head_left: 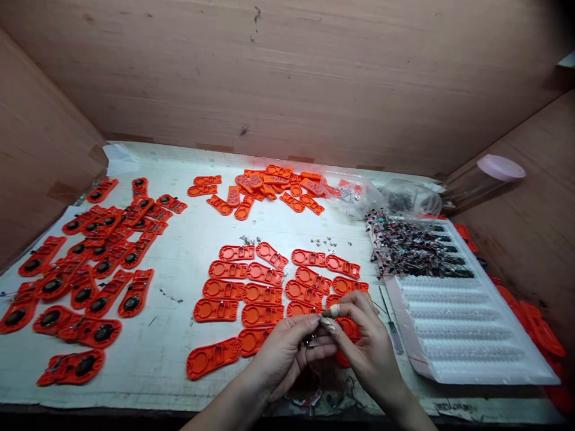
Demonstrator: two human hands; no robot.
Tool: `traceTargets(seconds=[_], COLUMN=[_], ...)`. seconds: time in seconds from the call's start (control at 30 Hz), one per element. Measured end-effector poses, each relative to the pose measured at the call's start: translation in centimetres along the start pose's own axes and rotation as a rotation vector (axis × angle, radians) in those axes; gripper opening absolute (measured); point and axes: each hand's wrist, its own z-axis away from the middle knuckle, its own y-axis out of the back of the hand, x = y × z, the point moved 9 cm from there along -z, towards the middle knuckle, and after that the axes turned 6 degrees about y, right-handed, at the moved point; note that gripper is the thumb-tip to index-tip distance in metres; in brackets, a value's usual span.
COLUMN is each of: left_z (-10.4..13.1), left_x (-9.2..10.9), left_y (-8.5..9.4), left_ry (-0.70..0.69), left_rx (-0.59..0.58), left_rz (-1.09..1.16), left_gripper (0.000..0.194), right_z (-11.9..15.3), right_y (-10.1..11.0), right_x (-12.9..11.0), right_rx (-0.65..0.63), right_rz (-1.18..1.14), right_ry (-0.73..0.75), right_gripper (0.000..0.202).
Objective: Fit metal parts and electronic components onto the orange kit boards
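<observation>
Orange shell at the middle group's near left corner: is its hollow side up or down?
Up: the orange shell shows its round recess and inner ridges.

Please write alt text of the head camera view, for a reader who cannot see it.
A person's left hand and right hand meet at the fingertips above a table, near rows of orange shells. Orange pieces with round black discs lie scattered to the left; wired parts are heaped on a white tray to the right.

No readable text, labels or numbers.
</observation>
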Motion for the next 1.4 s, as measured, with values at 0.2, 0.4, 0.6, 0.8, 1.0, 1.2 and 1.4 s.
traceTargets(seconds=[0.2, 0.4, 0.6, 0.8, 1.0, 1.2, 1.4], left_z=[0.8, -0.9, -1.6, -1.5, -1.7, -1.9, -1.8], left_x=[4.5, 5.5, 4.4, 4.2, 4.1, 3.9, 4.1], left_y=[3.3, 4.0, 4.7, 4.7, 4.9, 5.1, 5.2], left_ry=[-0.23, -0.292, -0.308, -0.295, -0.294, -0.284, -0.296], left_rx=[0.167, 0.147, 0.222, 0.214, 0.227, 0.239, 0.24], left_rz=[0.049, 0.269, 0.291, 0.315, 0.318, 0.312, 0.292], left_gripper=[0.027, 0.032, 0.028, 0.027, 0.028, 0.028, 0.028], right_z=[-1.2, -2.0, -1.8, -1.7, -1.5, -1.0, -1.2], right_y=[-1.0, -4.9, -4.9, -4.8, -5.3, -6.3, -5.5], right_x=[0.9, 2.5, 3.2, 2.7, 1.9, 1.3, 1.9], right_rx=[0.061, -0.025, -0.026, -0.03, 0.049, 0.081, -0.008], right_rz=[0.207, 0.392, 0.349, 0.36, 0.391, 0.429, 0.395], right_ry=[0.034, 0.087, 0.062, 0.105, 0.221, 0.243, 0.173], right_gripper=[0.015, 0.015, 0.014, 0.011, 0.015, 0.02, 0.017])
